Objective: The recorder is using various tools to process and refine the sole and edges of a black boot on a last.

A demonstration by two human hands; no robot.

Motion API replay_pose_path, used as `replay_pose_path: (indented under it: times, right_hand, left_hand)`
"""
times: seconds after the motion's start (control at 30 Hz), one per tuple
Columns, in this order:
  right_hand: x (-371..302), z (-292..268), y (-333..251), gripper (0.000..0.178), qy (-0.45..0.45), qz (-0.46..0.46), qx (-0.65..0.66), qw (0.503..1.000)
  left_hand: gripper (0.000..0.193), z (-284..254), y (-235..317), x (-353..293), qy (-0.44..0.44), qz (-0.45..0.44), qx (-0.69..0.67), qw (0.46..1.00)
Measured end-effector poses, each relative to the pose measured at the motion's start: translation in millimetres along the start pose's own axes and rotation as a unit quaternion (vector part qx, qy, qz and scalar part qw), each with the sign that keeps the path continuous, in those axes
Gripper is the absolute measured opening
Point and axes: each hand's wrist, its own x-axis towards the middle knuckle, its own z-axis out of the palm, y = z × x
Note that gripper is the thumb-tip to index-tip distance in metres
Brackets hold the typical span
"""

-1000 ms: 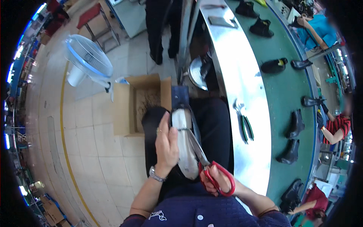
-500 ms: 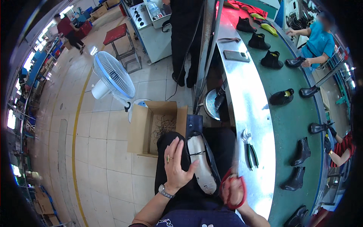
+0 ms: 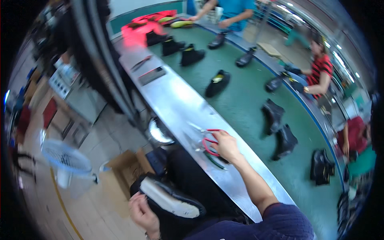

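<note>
A black shoe upper on a last lies across my lap, its pale sole facing up. My left hand is at the shoe's left edge, fingers curled together; what they pinch, if anything, I cannot make out. My right hand grips red-handled scissors over the metal ledge, the blades pointing up and left, blurred. Pliers with dark green handles lie just under that hand, partly covered by it.
A cardboard box stands on the floor left of my knees, near a fan. On the metal ledge lies a phone. Several black boots rest on the green belt. Co-workers sit across it.
My view has swung to the right. My right hand has moved with the scissors from beside the shoe to the ledge. The black cord across the sole no longer shows.
</note>
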Motion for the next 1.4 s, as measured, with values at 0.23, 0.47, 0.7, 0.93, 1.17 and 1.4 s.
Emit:
replay_pose_path:
  times: [0.23, 0.47, 0.7, 0.93, 1.17, 1.4]
  right_hand:
    - [25, 29, 56, 0.032, 0.03, 0.042, -0.033, 0.998]
    - [-7, 36, 0, 0.024, 0.139, -0.05, 0.13, 0.981]
    - [-37, -23, -52, 0.024, -0.051, -0.063, 0.491, 0.868]
    - [-66, -152, -122, 0.038, -0.224, -0.478, 0.691, 0.493]
    - [-62, -159, -119, 0.025, -0.088, -0.384, 0.743, 0.541]
    - [-48, -136, -97, 0.014, -0.053, -0.212, 0.659, 0.719]
  left_hand:
    - [0.051, -69, 31, 51, 0.102, 0.106, -0.028, 0.989]
    - [0.036, -62, -124, 115, -0.041, 0.085, 0.089, 0.992]
    - [0.064, -35, -193, 91, -0.123, -0.114, 0.156, 0.973]
    - [0.065, 13, -38, 54, -0.148, 0.095, 0.03, 0.984]
    - [0.051, 49, 14, 44, -0.314, 0.37, 0.174, 0.857]
    - [0.046, 79, 29, 55, -0.354, 0.343, 0.164, 0.854]
